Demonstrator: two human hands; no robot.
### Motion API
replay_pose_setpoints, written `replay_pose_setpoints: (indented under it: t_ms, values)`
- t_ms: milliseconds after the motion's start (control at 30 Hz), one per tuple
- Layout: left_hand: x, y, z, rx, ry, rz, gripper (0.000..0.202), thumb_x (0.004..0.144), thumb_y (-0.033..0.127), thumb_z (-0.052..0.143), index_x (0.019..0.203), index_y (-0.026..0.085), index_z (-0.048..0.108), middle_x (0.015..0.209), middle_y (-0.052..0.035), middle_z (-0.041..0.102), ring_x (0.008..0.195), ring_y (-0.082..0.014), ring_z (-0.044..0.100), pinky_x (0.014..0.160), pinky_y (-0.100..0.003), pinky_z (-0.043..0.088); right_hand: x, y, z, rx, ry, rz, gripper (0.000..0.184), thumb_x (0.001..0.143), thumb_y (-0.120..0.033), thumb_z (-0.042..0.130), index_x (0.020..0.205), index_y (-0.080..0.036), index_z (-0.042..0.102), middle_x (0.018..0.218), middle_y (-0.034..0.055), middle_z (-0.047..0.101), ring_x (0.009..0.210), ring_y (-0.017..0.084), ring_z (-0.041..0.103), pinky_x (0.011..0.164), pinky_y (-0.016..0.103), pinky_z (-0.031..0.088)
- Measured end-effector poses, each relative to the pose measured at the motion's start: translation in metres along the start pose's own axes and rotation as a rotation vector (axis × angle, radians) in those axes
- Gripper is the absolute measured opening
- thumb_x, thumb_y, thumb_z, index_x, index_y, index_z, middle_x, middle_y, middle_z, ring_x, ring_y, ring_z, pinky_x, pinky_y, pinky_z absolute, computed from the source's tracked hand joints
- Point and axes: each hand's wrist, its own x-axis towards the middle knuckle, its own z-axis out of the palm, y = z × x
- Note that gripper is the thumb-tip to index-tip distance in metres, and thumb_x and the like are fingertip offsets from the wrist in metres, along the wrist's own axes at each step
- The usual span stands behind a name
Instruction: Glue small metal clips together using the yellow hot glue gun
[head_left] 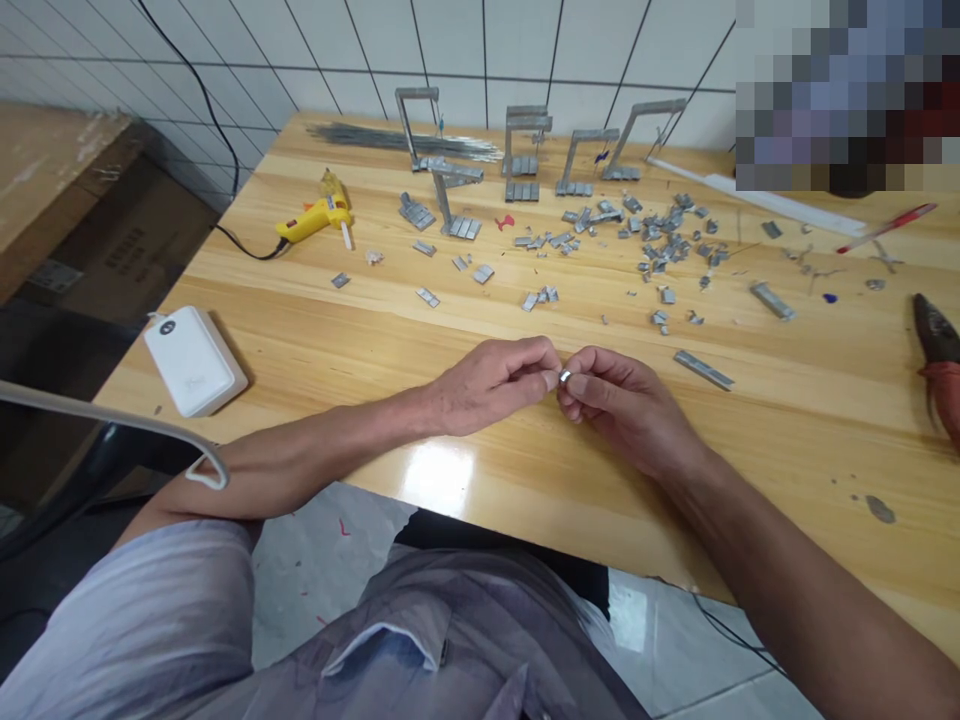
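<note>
My left hand (499,385) and my right hand (619,400) meet above the front of the wooden table. Between their fingertips is a small shiny metal piece (565,377), pinched by the thumb and fingers of both hands. Its exact shape is mostly hidden. Past my hands lie scattered grey metal bits (667,245), some bent and some flat. A flat metal strip (703,369) rests to the right of my right hand. Several small frames of grey metal, such as one angled stand (448,200), stand upright on segmented bases farther back.
A yellow glue gun (319,215) lies at the back left, its cord trailing off the table. Near the left edge is a white power bank (195,360). Thin metal rods (405,140) lie along the wall. Red-handled pliers (937,345) and a red pen (889,228) are at the right.
</note>
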Motion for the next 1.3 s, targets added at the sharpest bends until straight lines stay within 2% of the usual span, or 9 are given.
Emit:
replay_pose_setpoints:
  t_ms: [200, 400, 500, 667, 867, 1000, 1167, 1300]
  values:
    - [0.0000, 0.0048, 0.0039, -0.063, 0.031, -0.056, 0.016, 0.093, 0.031, 0.059, 0.083, 0.018, 0.061, 0.063, 0.0057, 0.048, 0.057, -0.0087, 0.040, 0.054, -0.021, 0.032, -0.0014, 0.0046, -0.0049, -0.108, -0.044, -0.051, 0.021, 0.085, -0.040, 0.084, 0.082, -0.023, 0.072, 0.072, -0.0030, 0.064, 0.068, 0.012, 0.053, 0.068, 0.029, 0.040]
    - [0.0006, 0.0075, 0.0072, 0.088, 0.113, 0.057, 0.007, 0.083, 0.022, 0.056, 0.078, 0.018, 0.060, 0.065, 0.0041, 0.056, 0.058, -0.0086, 0.045, 0.057, -0.021, 0.036, -0.0011, 0.0050, -0.0057, -0.088, -0.059, -0.019, 0.025, 0.081, -0.044, 0.087, 0.083, -0.023, 0.073, 0.072, -0.0024, 0.065, 0.066, 0.013, 0.053, 0.067, 0.029, 0.040]
    - [0.0005, 0.0085, 0.0082, 0.092, 0.126, 0.060, 0.008, 0.082, 0.022, 0.056, 0.076, 0.018, 0.059, 0.065, 0.0039, 0.057, 0.059, -0.0085, 0.045, 0.057, -0.021, 0.035, -0.0008, 0.0050, -0.0053, -0.053, -0.077, -0.009, 0.025, 0.081, -0.043, 0.088, 0.082, -0.023, 0.074, 0.072, -0.0024, 0.066, 0.065, 0.012, 0.052, 0.066, 0.029, 0.040]
    - [0.0010, 0.0102, 0.0092, -0.053, 0.081, 0.018, 0.010, 0.085, 0.024, 0.057, 0.077, 0.018, 0.059, 0.069, 0.0034, 0.064, 0.057, -0.0076, 0.046, 0.056, -0.021, 0.036, -0.0009, 0.0037, -0.0020, -0.023, -0.065, 0.000, 0.027, 0.078, -0.044, 0.090, 0.079, -0.023, 0.073, 0.068, -0.0028, 0.063, 0.064, 0.013, 0.052, 0.066, 0.029, 0.039]
    - [0.0022, 0.0083, 0.0091, -0.206, 0.039, -0.023, 0.015, 0.092, 0.030, 0.060, 0.082, 0.018, 0.061, 0.077, 0.0016, 0.069, 0.067, -0.0097, 0.060, 0.065, -0.022, 0.046, -0.0001, 0.0024, -0.0011, -0.004, -0.048, -0.001, 0.030, 0.075, -0.046, 0.091, 0.076, -0.023, 0.072, 0.065, -0.0024, 0.062, 0.062, 0.013, 0.050, 0.064, 0.030, 0.039]
    - [0.0024, 0.0076, 0.0064, -0.220, 0.033, -0.019, 0.016, 0.094, 0.031, 0.063, 0.086, 0.018, 0.064, 0.076, 0.0016, 0.067, 0.063, -0.0083, 0.054, 0.061, -0.021, 0.043, -0.0012, 0.0011, -0.0031, -0.012, -0.047, -0.012, 0.027, 0.078, -0.045, 0.088, 0.078, -0.024, 0.072, 0.065, -0.0029, 0.060, 0.062, 0.013, 0.049, 0.065, 0.030, 0.040]
    - [0.0023, 0.0086, 0.0032, -0.245, 0.056, -0.025, 0.023, 0.087, 0.037, 0.073, 0.088, 0.017, 0.062, 0.072, 0.0022, 0.062, 0.059, -0.0077, 0.049, 0.056, -0.020, 0.040, -0.0023, 0.0005, -0.0035, -0.044, -0.032, 0.010, 0.028, 0.077, -0.046, 0.089, 0.078, -0.024, 0.072, 0.066, -0.0029, 0.060, 0.062, 0.013, 0.049, 0.063, 0.030, 0.039]
    - [0.0027, 0.0086, 0.0017, -0.183, 0.042, -0.051, 0.021, 0.089, 0.037, 0.069, 0.089, 0.017, 0.064, 0.073, 0.0025, 0.062, 0.060, -0.0078, 0.049, 0.057, -0.021, 0.039, -0.0020, 0.0020, -0.0040, -0.097, -0.028, -0.001, 0.028, 0.078, -0.045, 0.088, 0.077, -0.023, 0.071, 0.066, -0.0027, 0.060, 0.063, 0.014, 0.049, 0.064, 0.030, 0.039]
